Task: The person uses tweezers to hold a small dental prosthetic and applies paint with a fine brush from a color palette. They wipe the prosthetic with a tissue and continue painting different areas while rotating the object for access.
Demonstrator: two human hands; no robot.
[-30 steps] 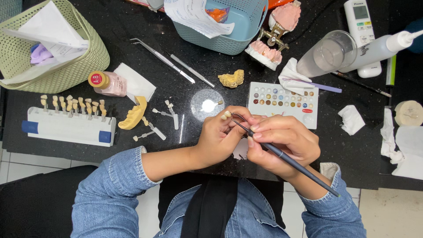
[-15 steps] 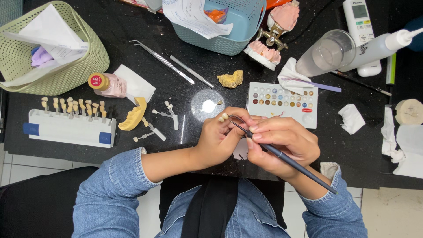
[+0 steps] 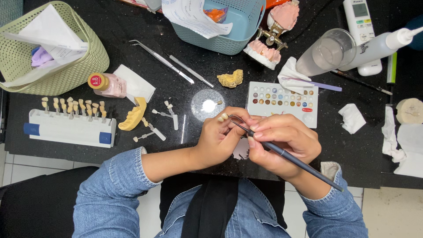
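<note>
Left hand (image 3: 218, 139) curled, fingertips pinching a small cream tooth-shaped piece (image 3: 223, 117) held up over the near edge of the black stone bench (image 3: 365, 150). Right hand (image 3: 282, 143) closed in a pen grip on a thin dark-handled brush (image 3: 291, 159); brush tip meets the tooth piece, handle slants back toward the right denim sleeve. The two hands touch at the fingers.

Just beyond the hands: round clear glass dish (image 3: 207, 105), and a white rectangular palette with rows of small coloured wells (image 3: 282, 103), partly behind the right hand's knuckles. Left of the dish: yellow curved dental cast (image 3: 133, 115) and a white holder with a row of tooth shade tabs (image 3: 70, 128). Further back: green woven plastic basket with papers (image 3: 66, 75), blue plastic basket (image 3: 229, 39), long metal tweezers (image 3: 161, 61), pink-and-white jaw model on a metal hinge (image 3: 269, 48).
</note>
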